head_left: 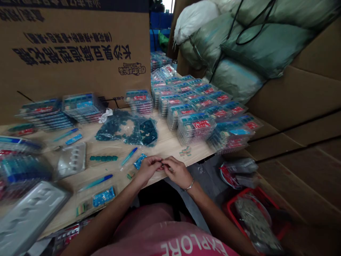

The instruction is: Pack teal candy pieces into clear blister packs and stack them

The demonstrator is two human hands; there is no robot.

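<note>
My left hand (148, 169) and my right hand (178, 172) meet at the front edge of the wooden table (165, 144), fingertips pinched together on a tiny item too small to name. A bracelet sits on my right wrist. Close to my left hand lie a small blue packet (139, 160), a blue pen (129, 156) and a few small tiles (130, 175). A clear bag of dark teal pieces (128, 128) lies just beyond. A row of teal tiles (103, 158) sits further left.
Stacks of clear blister packs (195, 126) fill the table's right and back; more stacks (62, 110) stand at the back left. Empty plastic trays (71, 160) and pens lie left. A large cardboard box (74, 49) stands behind. A red basket (254, 217) sits on the floor at right.
</note>
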